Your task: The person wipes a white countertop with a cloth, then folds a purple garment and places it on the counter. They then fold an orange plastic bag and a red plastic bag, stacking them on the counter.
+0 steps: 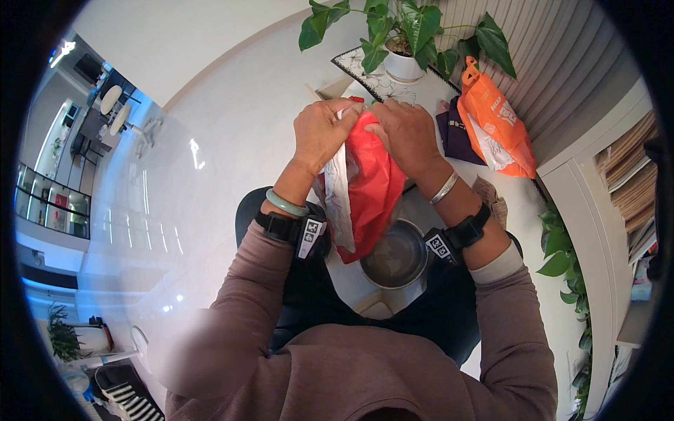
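A red plastic bag (371, 184) with a white side hangs in front of me, pinched at its top by both hands. My left hand (324, 129) grips the upper left edge, fingers closed on it. On the upper right edge, my right hand (408, 134) holds the bag between thumb and fingers. The two hands are close together, with a little red and green showing between them. Below the bag, between my knees, sits a round metal bowl (397, 255), partly covered by the bag's lower end. What the bag contains is hidden.
A potted plant in a white pot (403, 67) stands on a patterned mat (363, 71) beyond my hands. To the right lie an orange plastic bag (497, 123), dark folded cloth (457, 134) and a brown cloth (491, 200). Shelves of papers (626, 163) and trailing leaves line the right.
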### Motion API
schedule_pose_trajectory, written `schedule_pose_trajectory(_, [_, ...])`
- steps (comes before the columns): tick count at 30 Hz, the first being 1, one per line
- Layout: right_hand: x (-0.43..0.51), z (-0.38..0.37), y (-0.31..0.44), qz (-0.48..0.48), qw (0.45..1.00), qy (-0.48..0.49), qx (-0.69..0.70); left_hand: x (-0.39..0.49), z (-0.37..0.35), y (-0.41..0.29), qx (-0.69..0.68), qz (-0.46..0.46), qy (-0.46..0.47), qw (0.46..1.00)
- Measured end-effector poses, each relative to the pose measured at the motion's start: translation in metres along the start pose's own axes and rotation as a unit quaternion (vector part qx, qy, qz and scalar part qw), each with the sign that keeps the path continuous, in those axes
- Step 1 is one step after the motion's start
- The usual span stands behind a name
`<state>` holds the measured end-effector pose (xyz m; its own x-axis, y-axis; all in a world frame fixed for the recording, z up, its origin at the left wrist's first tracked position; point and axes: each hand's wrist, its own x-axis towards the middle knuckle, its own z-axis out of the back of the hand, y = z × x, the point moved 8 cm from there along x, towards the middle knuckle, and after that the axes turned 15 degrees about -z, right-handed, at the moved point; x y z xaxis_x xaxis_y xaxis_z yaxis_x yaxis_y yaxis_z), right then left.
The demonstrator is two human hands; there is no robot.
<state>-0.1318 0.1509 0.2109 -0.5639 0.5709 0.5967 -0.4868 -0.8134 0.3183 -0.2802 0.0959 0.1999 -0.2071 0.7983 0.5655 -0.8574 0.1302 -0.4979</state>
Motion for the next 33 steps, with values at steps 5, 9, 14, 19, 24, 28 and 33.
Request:
schedule_pose_trajectory(5, [-0.001, 0.006, 0.011, 0.082, 0.996, -0.027, 0.000, -0.003, -0.016, 0.036, -0.157, 0.075, -0.003, 0.985])
schedule_pose_trajectory(9, [-0.002, 0.013, 0.022, 0.134, 0.990, -0.051, -0.002, -0.003, -0.026, 0.061, -0.197, 0.081, -0.012, 0.977])
schedule_pose_trajectory(14, [-0.008, 0.022, 0.033, 0.166, 0.982, -0.086, 0.016, -0.005, -0.029, 0.070, -0.242, 0.097, -0.034, 0.965])
schedule_pose_trajectory(19, [-0.012, 0.024, 0.038, 0.171, 0.980, -0.092, 0.034, -0.005, -0.024, 0.065, -0.301, 0.117, -0.060, 0.945])
schedule_pose_trajectory(24, [-0.013, 0.026, 0.048, 0.168, 0.982, -0.085, 0.028, -0.010, -0.030, 0.096, -0.327, 0.079, -0.097, 0.937])
schedule_pose_trajectory(28, [-0.024, 0.037, 0.047, 0.185, 0.978, -0.094, 0.031, -0.009, 0.025, 0.167, -0.304, 0.100, -0.261, 0.911])
schedule_pose_trajectory(33, [-0.008, 0.040, -0.003, 0.038, 0.988, -0.131, 0.074, -0.009, 0.048, 0.146, -0.353, 0.096, -0.250, 0.896])
